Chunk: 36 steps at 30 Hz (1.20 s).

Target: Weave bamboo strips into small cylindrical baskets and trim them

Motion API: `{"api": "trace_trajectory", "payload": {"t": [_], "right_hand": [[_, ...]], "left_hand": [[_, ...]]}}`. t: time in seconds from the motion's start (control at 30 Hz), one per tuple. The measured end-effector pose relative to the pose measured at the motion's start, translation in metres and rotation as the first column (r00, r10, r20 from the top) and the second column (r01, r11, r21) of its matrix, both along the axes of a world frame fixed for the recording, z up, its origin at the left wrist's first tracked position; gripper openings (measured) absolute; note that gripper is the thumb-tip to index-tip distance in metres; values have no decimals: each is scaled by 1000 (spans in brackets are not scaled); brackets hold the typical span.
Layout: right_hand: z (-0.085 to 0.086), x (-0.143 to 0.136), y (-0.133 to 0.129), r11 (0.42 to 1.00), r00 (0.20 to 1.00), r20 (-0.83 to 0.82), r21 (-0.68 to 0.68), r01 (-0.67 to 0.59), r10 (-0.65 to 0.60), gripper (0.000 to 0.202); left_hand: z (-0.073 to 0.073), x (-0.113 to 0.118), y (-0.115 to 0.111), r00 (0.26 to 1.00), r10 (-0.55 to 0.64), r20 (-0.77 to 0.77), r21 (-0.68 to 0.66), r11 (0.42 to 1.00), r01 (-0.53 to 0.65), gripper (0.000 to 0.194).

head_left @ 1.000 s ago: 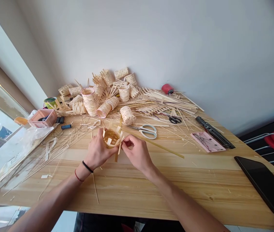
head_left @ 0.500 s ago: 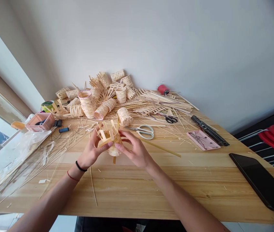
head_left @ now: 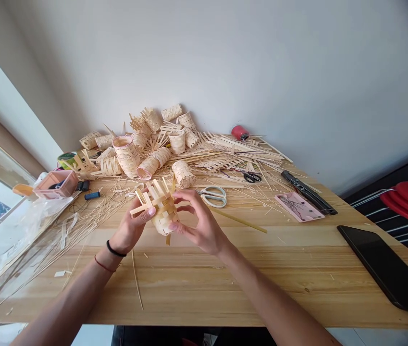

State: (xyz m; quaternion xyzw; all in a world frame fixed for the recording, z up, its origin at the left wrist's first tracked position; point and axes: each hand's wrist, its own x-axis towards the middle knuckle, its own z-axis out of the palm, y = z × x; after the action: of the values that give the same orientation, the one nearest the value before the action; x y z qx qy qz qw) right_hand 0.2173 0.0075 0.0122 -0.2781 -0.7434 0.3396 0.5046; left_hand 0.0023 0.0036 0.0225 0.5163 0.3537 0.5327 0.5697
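Observation:
A small woven basket (head_left: 164, 217) of pale wood strips is held between my two hands, tilted, with loose strip ends sticking up from its top. My left hand (head_left: 131, 229) grips its left side, the thumb pressed on the strips near the rim. On the other side my right hand (head_left: 200, 222) holds it, thumb low on the wall and fingers behind, partly hidden. A yellowish strip end shows below the basket. Just past my right hand lie white-handled scissors (head_left: 214, 196) and a long yellowish strip (head_left: 241, 220) on the table.
Finished and half-woven baskets (head_left: 126, 156) pile up at the back among many loose strips (head_left: 243, 151). Left stands a pink box (head_left: 55, 185). On the right are a pink tray (head_left: 299, 207), a black tool (head_left: 308, 191) and a black phone-like slab (head_left: 380, 264). Black scissors (head_left: 252, 177) lie behind.
The basket has tipped in my hands, so more of its woven side faces me and its strip ends lean left. My right thumb has shifted lower on the wall.

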Motion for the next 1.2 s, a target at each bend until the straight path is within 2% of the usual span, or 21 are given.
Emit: {"api": "trace_trajectory", "payload": {"t": [0.17,0.43,0.63,0.73,0.8,0.9,1.03,1.2], "right_hand": [[-4,3,2,992,991,135,122,-27,10,90],[-8,1,3,977,985,158,211,35,-70,87],[-7,-2,1,961,986,130,267,70,-108,98],[-7,-3,0,958,974,189,277,70,-126,116],[-8,-3,-1,960,962,238,272,64,-131,120],[-9,-4,-1,963,953,266,261,70,-142,117],[-12,-5,0,959,958,239,271,90,-157,115],[-16,-9,-1,959,955,243,266,102,-169,112]], "left_hand": [[1,0,0,1000,7,26,-22,1000,-7,70],[-4,-1,-2,997,-76,-13,-56,996,75,54],[-4,-1,-3,976,-162,-148,-40,987,158,59],[-1,-1,-4,964,-154,-218,-29,988,151,57],[1,-1,-5,959,-134,-249,-26,991,132,53],[2,-1,-7,954,-78,-290,-11,997,78,49],[1,-1,-8,940,-24,-339,16,999,31,55],[-8,-2,-7,923,22,-384,1,1000,-24,60]]}}
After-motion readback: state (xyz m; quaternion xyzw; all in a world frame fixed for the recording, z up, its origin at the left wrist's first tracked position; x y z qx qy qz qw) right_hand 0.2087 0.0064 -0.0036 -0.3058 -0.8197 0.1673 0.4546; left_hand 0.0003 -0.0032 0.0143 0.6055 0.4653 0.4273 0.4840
